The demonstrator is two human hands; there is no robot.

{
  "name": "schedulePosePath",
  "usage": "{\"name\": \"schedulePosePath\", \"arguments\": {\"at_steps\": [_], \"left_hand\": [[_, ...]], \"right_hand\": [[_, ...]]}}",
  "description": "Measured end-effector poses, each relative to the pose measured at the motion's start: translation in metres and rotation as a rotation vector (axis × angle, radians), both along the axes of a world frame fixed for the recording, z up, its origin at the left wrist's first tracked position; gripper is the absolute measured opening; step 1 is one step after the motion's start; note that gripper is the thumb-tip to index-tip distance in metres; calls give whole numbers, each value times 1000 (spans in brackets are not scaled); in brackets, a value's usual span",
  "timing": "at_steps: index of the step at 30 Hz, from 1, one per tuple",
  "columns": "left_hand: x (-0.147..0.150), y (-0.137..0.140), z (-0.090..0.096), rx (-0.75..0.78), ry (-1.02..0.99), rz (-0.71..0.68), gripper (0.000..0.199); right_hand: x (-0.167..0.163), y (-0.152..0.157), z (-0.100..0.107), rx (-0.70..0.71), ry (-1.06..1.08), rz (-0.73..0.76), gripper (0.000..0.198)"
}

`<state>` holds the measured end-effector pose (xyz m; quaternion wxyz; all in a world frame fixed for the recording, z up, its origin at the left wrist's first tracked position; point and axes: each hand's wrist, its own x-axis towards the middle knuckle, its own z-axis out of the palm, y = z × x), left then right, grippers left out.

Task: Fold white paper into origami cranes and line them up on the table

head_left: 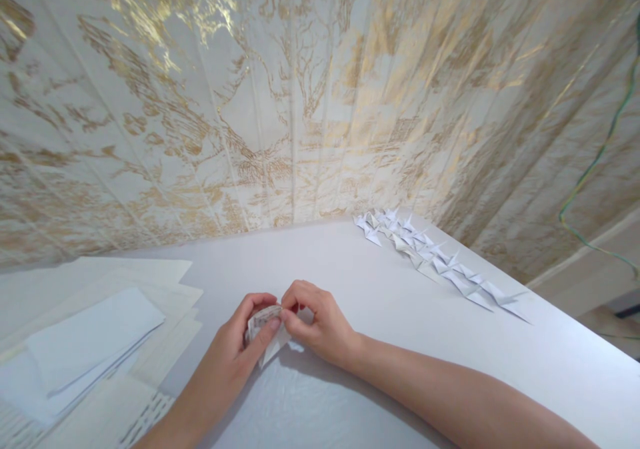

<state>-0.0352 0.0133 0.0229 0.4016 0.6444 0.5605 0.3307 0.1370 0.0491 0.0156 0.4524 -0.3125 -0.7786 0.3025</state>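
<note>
At the desk's left end: unfolded stock. Cream sheets (180,272) fanned out and overlapping, white paper (95,342) lying across them, a printed sheet (145,419) with rows of dark marks at the near edge. Those look unworked; sheet count not readable from the overlap.

Near center: one folded paper (275,350) with faint print, up in both hands. Left hand (239,339) has it gripped, thumb across the front, fingers behind. Right hand (320,322) meets it at the upper right edge, thumb and index pinched together there. I'd call this piece part-folded: small and layered, no wings or neck visible. Exact fold stage can't be told, fingers cover it.

Right: paper cranes (425,262) in rough rows, running from near the wall down along the right edge. They read as finished. Net: a batch done, one mid-fold, loose paper left over.

Surface: desk (310,255) is white and smooth, with a rippled sheen below the hands; can't tell if that's film. Room: wall covering (250,122) behind is white with gold scenery print and vertical lines, turning a corner at right. Green-yellow cable (561,214) hangs far right, off the desk.
</note>
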Motion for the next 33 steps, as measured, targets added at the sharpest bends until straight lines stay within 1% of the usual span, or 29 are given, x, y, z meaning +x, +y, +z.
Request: {"name": "schedulePosePath", "arguments": {"at_steps": [3, 6, 10, 15, 20, 23, 26, 33], "left_hand": [[-1, 2, -6, 5, -37, -57, 36], [-1, 5, -9, 27, -58, -69, 29], [1, 6, -9, 40, 10, -52, 27], [1, 4, -7, 57, 82, -63, 26], [3, 4, -2, 55, 128, -92, 21], [4, 3, 0, 60, 127, -107, 20], [4, 2, 0, 71, 138, -125, 19], [6, 3, 1, 98, 206, -123, 17]], "right_hand": [[0, 0, -2, -78, -58, -3, 12], [-1, 0, -3, -148, -85, -7, 16], [-1, -1, -1, -199, -92, -9, 13], [-1, -1, -1, -244, -56, 6, 7], [0, -2, -4, -269, -32, 74, 5], [1, -3, -4, -245, -41, 116, 6], [1, -4, -4, -225, -60, 122, 6], [0, -6, -1, -259, -18, 128, 6]]}}
